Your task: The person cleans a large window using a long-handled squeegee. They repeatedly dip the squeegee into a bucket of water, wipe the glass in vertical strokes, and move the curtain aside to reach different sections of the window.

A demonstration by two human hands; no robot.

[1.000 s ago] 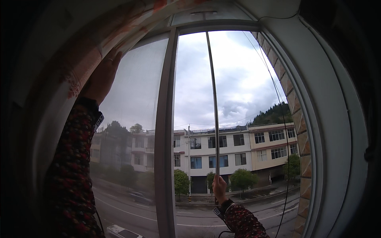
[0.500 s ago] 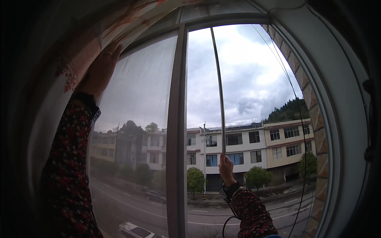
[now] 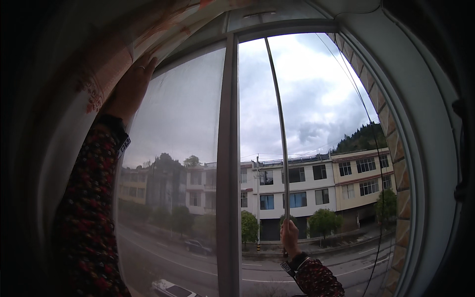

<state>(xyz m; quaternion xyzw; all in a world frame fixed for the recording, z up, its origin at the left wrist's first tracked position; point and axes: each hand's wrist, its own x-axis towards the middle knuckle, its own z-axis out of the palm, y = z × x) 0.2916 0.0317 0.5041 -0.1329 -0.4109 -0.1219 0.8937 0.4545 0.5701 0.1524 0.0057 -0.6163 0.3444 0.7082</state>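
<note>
My right hand [image 3: 290, 236] is closed round a long thin metal pole [image 3: 280, 114] in the right-hand window opening. The pole leans slightly and runs up behind the top frame bar. Above that bar, a narrow crosspiece [image 3: 259, 15] shows behind the upper pane, in line with the pole; its kind is unclear. My left hand [image 3: 132, 88] is raised at the upper left, fingers stretched out against the sheer patterned curtain [image 3: 106, 74] beside the window's edge. Between my hands stand the hazy glass pane [image 3: 173, 119] and the upright window frame [image 3: 228, 163].
Tiled wall edging [image 3: 402, 198] and a dark hanging cable [image 3: 380, 218] lie to the right. Beyond and below the window are a road [image 3: 341, 274], trees [image 3: 324, 221], pale buildings [image 3: 316, 171] and a parked white vehicle [image 3: 173, 288].
My right hand has moved down and slightly right, drawing the pole with it. The crosspiece now shows more clearly behind the upper pane. My left hand stays by the curtain; the view has shifted slightly.
</note>
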